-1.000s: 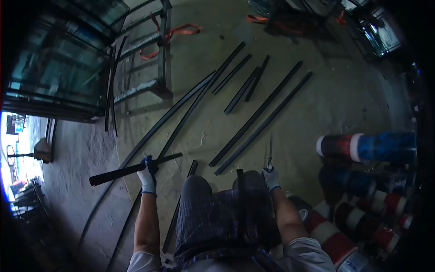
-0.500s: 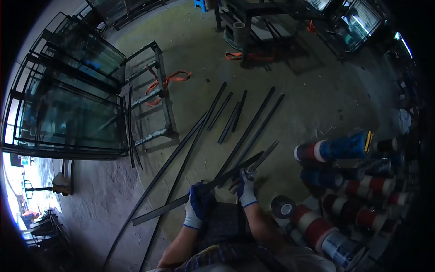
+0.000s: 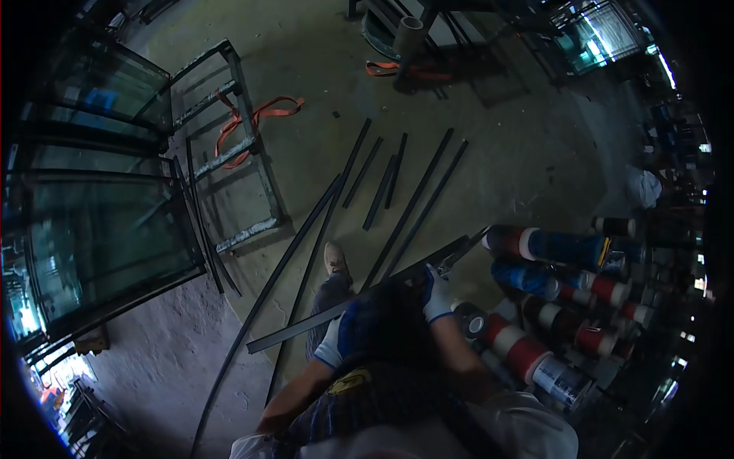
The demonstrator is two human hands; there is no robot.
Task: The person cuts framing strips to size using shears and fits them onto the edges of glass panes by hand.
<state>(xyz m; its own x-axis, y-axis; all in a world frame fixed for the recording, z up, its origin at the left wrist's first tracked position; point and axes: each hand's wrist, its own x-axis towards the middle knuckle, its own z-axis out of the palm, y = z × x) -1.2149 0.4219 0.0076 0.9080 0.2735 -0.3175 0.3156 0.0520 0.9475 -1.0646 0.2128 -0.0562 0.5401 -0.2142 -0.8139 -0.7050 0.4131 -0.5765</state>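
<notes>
A long dark strip, flat and straight like a frame profile, slants up to the right across the front of my body. My left hand, in a white and blue glove, is closed on it near the middle, its fingers partly hidden. Gloved the same way, my right hand is closed around a metal tool that looks like long-bladed shears. Its blades point up and right beside the strip's far end, and its handles are hidden. Beyond my hands, several dark strips lie on the floor.
Rolls of tape or film are piled at the right. To the left, framed glass panels stand beside a metal rack with an orange strap. My shoe is on the floor ahead. A bench with a tube stands at the back.
One foot has come forward into view. Both hands have risen slightly in view with the strip and the tool, the right hand moving rightward. The camera view has shifted.
</notes>
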